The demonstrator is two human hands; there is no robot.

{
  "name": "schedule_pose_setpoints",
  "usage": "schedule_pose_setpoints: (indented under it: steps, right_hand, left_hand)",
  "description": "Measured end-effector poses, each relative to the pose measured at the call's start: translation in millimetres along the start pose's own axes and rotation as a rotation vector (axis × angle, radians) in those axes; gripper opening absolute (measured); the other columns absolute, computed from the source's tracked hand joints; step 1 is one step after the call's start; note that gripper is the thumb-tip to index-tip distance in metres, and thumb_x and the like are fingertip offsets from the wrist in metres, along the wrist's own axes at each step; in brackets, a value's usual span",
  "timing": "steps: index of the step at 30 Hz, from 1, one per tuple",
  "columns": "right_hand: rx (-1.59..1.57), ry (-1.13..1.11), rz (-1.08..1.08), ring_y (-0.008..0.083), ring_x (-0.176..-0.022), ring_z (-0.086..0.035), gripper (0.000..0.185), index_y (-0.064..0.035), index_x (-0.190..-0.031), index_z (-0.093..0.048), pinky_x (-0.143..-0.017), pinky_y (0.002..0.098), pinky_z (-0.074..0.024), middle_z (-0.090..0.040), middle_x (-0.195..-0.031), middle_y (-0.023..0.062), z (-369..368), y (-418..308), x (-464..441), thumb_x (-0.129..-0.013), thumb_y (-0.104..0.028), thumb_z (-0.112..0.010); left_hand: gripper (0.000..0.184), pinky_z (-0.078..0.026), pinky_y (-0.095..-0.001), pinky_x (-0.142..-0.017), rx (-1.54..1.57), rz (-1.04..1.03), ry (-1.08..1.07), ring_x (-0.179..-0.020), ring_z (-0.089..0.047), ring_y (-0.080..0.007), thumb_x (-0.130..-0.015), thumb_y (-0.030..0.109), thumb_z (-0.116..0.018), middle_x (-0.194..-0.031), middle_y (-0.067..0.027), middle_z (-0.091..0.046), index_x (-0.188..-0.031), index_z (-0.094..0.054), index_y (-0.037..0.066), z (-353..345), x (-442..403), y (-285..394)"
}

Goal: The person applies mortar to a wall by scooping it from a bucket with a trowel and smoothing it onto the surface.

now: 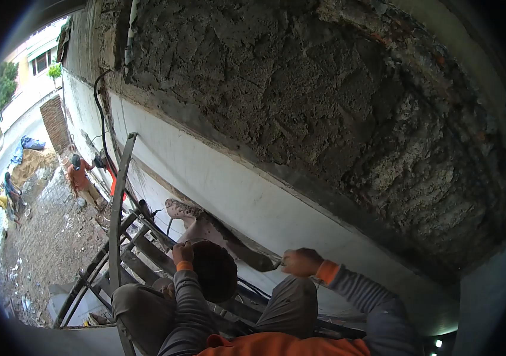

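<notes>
Head camera view: a person sat with bent knees on a raised scaffold [122, 219], facing a wall. The right hand [302, 262] was clenched, its fingers grasping the handle end of a trowel [257, 259]. The dark trowel blade pointed away from that hand, toward the left of the view, and lay just in front of the pale lower wall band [217, 151]. The left hand [183, 254] was at the edge of a round, dark pan [214, 273], its fingers bent and grasping the rim. The pan was tilted between the two knees, to the left of the trowel and apart from the right hand. A pinkish surface [202, 232] with dark, rough matter along its edge was noted beyond the pan, near the blade; its exact nature could not be told.

Above the pale band, rough grey plaster [253, 89] covered a broad part of the wall, coarse and uneven in texture. A black cable [100, 107] hung at its left end. On the ground below, a co-worker in an orange shirt [79, 177] stood beside the wall. Farther left, two more people were near a sand heap [36, 161] and a blue sheet [31, 143].
</notes>
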State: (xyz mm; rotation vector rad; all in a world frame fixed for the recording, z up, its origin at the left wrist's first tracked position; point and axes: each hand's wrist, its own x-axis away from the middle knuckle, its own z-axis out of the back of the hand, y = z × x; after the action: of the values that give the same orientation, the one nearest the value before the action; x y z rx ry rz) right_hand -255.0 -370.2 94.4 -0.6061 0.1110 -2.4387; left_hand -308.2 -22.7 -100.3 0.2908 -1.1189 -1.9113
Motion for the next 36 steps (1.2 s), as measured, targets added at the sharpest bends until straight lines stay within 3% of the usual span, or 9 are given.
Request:
schedule_pose_setpoints:
  steps: [4, 7, 9, 10, 16, 21, 29, 34, 36]
  right_hand:
    - [0.014, -0.273, 0.128, 0.0333, -0.094, -0.058, 0.029, -0.0089, -0.096, -0.058, -0.080, 0.0436, -0.0448, -0.061, -0.100, 0.0142, -124, -35, -82, -0.081, -0.030, -0.046]
    - [0.090, -0.151, 0.669, 0.0318, -0.095, -0.058, 0.027, -0.0084, -0.101, -0.055, -0.076, 0.0429, -0.0478, -0.060, -0.100, 0.0175, -282, -2, -180, -0.082, -0.025, -0.047]
    - [0.281, -0.100, 0.768, 0.0316, -0.095, -0.059, 0.027, -0.0083, -0.102, -0.055, -0.075, 0.0427, -0.0488, -0.061, -0.100, 0.0169, -209, -55, -138, -0.082, -0.025, -0.047]
    - [-0.040, -0.195, 0.225, 0.0320, -0.092, -0.061, 0.028, -0.0083, -0.101, -0.056, -0.074, 0.0427, -0.0495, -0.063, -0.097, 0.0162, -202, -65, -127, -0.080, -0.025, -0.048]
    - [0.235, -0.154, 0.217, 0.0297, -0.083, -0.064, 0.023, -0.0113, -0.090, -0.063, -0.070, 0.0423, -0.0503, -0.065, -0.088, 0.0135, -100, -83, -84, -0.075, -0.026, -0.055]
    - [0.389, 0.368, 0.219, 0.0279, -0.067, -0.062, 0.022, -0.0100, -0.091, -0.059, -0.056, 0.0396, -0.0466, -0.060, -0.073, 0.0135, -155, -42, -120, -0.070, -0.013, -0.056]
    - [0.450, 0.350, 0.500, 0.0216, -0.062, -0.057, 0.020, -0.0145, -0.089, -0.059, -0.055, 0.0362, -0.0417, -0.054, -0.066, 0.0053, -145, -66, -81, -0.069, -0.014, -0.055]
    - [0.362, 0.492, 0.273, 0.0281, -0.060, -0.057, 0.027, -0.0177, -0.098, -0.058, -0.056, 0.0398, -0.0435, -0.055, -0.071, 0.0090, -157, -24, -95, -0.073, -0.010, -0.053]
    - [0.327, 0.284, 0.194, 0.0298, -0.065, -0.060, 0.024, -0.0154, -0.098, -0.059, -0.057, 0.0426, -0.0452, -0.058, -0.073, 0.0118, -177, -30, -94, -0.076, -0.015, -0.052]
  left_hand:
    - [0.037, -0.045, -0.0454, -0.075, -0.009, -0.016, -0.016, -0.081, -0.058, -0.0406, -0.078, 0.034, -0.053, -0.081, -0.0257, -0.060, -0.077, -0.065, -0.001, -1, 4, -1]
    - [0.037, -0.045, -0.0462, -0.075, -0.031, -0.041, -0.025, -0.081, -0.059, -0.0405, -0.078, 0.035, -0.053, -0.081, -0.0253, -0.060, -0.077, -0.065, 0.000, 0, 5, 1]
    - [0.037, -0.045, -0.0468, -0.075, -0.040, -0.040, -0.020, -0.081, -0.058, -0.0406, -0.079, 0.036, -0.053, -0.081, -0.0251, -0.060, -0.078, -0.065, 0.001, 1, 4, -2]
    - [0.038, -0.045, -0.0467, -0.074, -0.039, -0.121, -0.027, -0.080, -0.058, -0.0407, -0.079, 0.036, -0.053, -0.080, -0.0248, -0.060, -0.076, -0.065, 0.000, -10, -5, -16]
    - [0.039, -0.045, -0.0453, -0.073, -0.026, -0.147, -0.005, -0.079, -0.058, -0.0403, -0.078, 0.038, -0.054, -0.078, -0.0245, -0.059, -0.072, -0.064, 0.000, -11, -8, -19]
    - [0.040, -0.045, -0.0443, -0.078, -0.021, -0.039, -0.045, -0.085, -0.059, -0.0381, -0.080, 0.041, -0.053, -0.085, -0.0216, -0.062, -0.082, -0.066, 0.003, -11, -5, -15]
    - [0.033, -0.046, -0.0418, -0.080, 0.006, 0.027, -0.161, -0.090, -0.058, -0.0370, -0.082, 0.035, -0.054, -0.091, -0.0186, -0.063, -0.087, -0.066, 0.005, -3, 5, 8]
    - [0.041, -0.046, -0.0426, -0.075, 0.025, -0.020, -0.124, -0.083, -0.059, -0.0392, -0.080, 0.041, -0.056, -0.083, -0.0228, -0.062, -0.081, -0.066, 0.002, -10, 8, 10]
    - [0.041, -0.046, -0.0429, -0.074, 0.029, -0.020, -0.113, -0.083, -0.059, -0.0393, -0.080, 0.041, -0.056, -0.082, -0.0223, -0.062, -0.080, -0.066, 0.002, -12, 10, 10]
